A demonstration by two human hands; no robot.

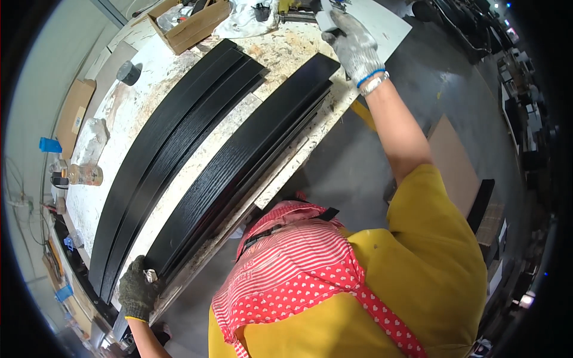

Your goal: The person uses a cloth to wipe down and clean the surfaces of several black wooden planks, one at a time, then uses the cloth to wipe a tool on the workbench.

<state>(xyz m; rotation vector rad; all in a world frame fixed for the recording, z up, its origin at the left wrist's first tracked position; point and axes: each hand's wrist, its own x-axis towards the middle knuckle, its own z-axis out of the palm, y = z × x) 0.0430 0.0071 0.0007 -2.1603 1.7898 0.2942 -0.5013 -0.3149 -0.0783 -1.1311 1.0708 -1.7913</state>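
Note:
A stack of long black boards (239, 143) with a wood-grain surface lies along the worktable's near edge. My left hand (137, 291), in a dark glove, is closed at the near left end of this stack. A small whitish bit (150, 275) shows by its fingers; what it is cannot be made out. My right hand (356, 45), in a pale grey glove, is stretched out past the stack's far end. Its fingers are closed on a grey block (326, 21). Beyond the near stack lies a second group of black boards (173, 137), roughly parallel to it.
The worktable (292, 51) has a stained, pale top. At its far side are a cardboard box (194, 33) with small items, a white cloth (248, 18) and a grey cup (128, 73). A clear jar (86, 175) and plastic bag (92, 140) stand at the left.

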